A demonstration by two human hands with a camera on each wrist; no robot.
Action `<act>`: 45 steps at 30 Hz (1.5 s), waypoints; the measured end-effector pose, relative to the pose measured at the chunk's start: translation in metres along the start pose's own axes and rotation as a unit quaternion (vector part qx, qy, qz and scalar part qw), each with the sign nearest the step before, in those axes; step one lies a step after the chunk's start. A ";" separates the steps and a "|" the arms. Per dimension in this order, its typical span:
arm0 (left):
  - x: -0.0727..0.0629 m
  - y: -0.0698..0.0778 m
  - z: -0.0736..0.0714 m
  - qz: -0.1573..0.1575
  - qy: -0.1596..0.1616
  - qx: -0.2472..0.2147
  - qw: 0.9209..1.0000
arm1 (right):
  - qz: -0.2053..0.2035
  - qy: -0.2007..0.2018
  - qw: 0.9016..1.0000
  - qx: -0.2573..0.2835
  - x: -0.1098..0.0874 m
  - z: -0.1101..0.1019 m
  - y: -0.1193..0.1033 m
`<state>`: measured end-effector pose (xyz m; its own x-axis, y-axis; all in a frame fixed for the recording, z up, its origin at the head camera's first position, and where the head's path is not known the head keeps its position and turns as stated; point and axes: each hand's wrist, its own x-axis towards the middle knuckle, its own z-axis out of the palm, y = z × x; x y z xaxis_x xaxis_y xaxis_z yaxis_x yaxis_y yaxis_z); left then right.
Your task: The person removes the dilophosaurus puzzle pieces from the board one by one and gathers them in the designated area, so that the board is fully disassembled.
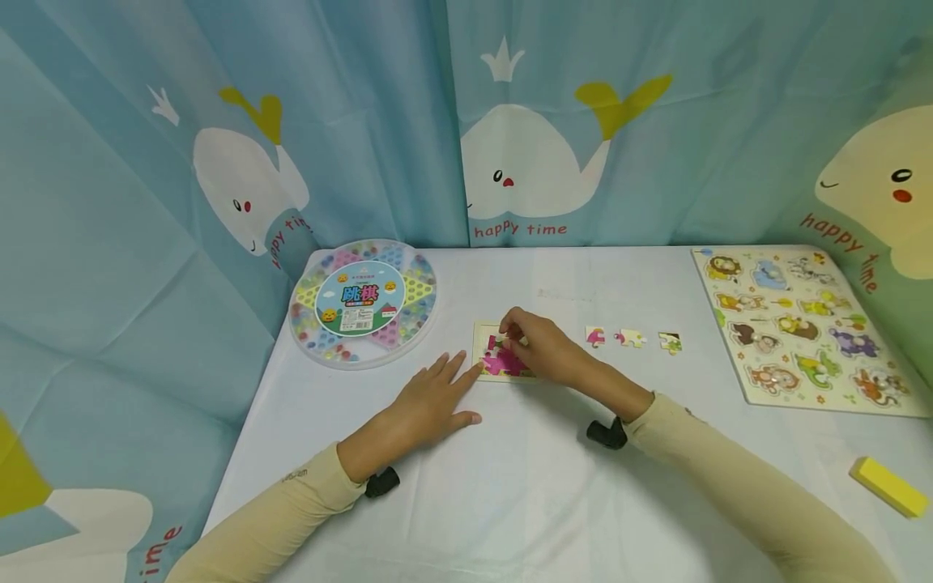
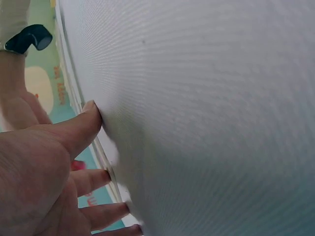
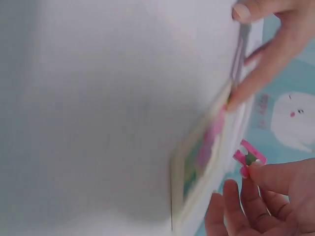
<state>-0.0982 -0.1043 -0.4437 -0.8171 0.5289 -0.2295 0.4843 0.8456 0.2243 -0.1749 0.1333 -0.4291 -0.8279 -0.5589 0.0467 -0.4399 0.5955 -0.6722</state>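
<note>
Pinching a small pink and green puzzle piece [image 3: 250,158] between finger and thumb, the right hand [image 1: 548,350] is over a pale, flat puzzle frame [image 1: 477,336], toward the far edge of the white table [image 1: 510,502]. The left hand [image 1: 430,405] has straight, spread fingers, one touching the frame's left edge. A loose pinch might drop the piece; a bump might slide the frame. The right wrist view shows the pinch best; only the head view shows three loose, knobbly jigsaw bits [image 1: 631,338].
</note>
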 end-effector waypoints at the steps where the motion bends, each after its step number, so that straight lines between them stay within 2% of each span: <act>1: 0.000 0.000 0.000 0.000 0.001 -0.002 1.000 | 0.007 0.006 1.000 -0.001 -0.002 -0.006 0.001; 6: 0.000 0.000 0.000 0.000 -0.001 -0.013 1.000 | 0.023 0.047 0.998 -0.019 -0.018 -0.041 0.014; 10: -0.001 0.000 0.001 0.002 0.002 -0.012 1.000 | 0.056 0.060 0.996 -0.023 -0.038 -0.071 0.029; 16: -0.002 0.000 0.001 0.006 0.007 -0.012 1.000 | 0.105 0.036 0.992 -0.050 -0.068 -0.099 0.056; 22: -0.001 0.000 0.002 0.007 0.003 -0.011 1.000 | 0.124 -0.019 0.992 -0.007 -0.087 -0.092 0.074; 27: 0.000 0.000 0.001 0.002 0.001 -0.017 1.000 | 0.115 -0.018 0.993 0.024 -0.090 -0.079 0.078; 39: 0.001 -0.001 0.000 0.001 -0.002 -0.021 1.000 | 0.142 0.017 0.988 -0.057 -0.081 -0.061 0.069; 45: 0.001 -0.001 0.000 -0.002 -0.007 -0.025 1.000 | 0.131 0.032 0.987 -0.084 -0.080 -0.053 0.070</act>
<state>-0.0993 -0.1048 -0.4440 -0.8142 0.5273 -0.2430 0.4655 0.8430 0.2696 -0.1575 0.2501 -0.4406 -0.9390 -0.3381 -0.0629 -0.2539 0.8050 -0.5361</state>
